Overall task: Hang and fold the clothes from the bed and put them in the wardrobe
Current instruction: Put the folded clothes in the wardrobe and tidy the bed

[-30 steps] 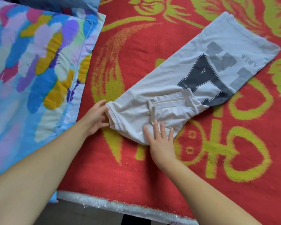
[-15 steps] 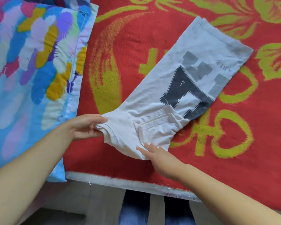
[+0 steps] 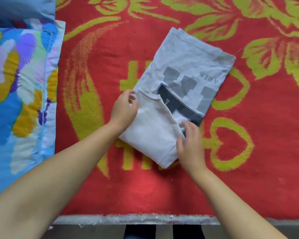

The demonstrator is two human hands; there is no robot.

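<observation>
A white T-shirt (image 3: 188,66) with a dark letter print lies folded into a long strip on the red blanket (image 3: 145,190). Its near end is turned over onto the middle and covers part of the print. My left hand (image 3: 123,111) is at the left corner of that turned-over flap and pinches the fabric edge between thumb and fingers. My right hand (image 3: 190,145) lies at the flap's right side with loosely spread fingers touching the cloth; it is blurred.
A colourful quilt (image 3: 21,83) covers the bed's left side, with a blue pillow (image 3: 21,7) behind it. The bed's front edge (image 3: 136,219) runs along the bottom, and my dark-trousered legs (image 3: 140,232) stand just below it.
Both hands lifted the shirt's near end and folded it away from me onto the middle. The shirt is now shorter and lies farther from the bed edge.
</observation>
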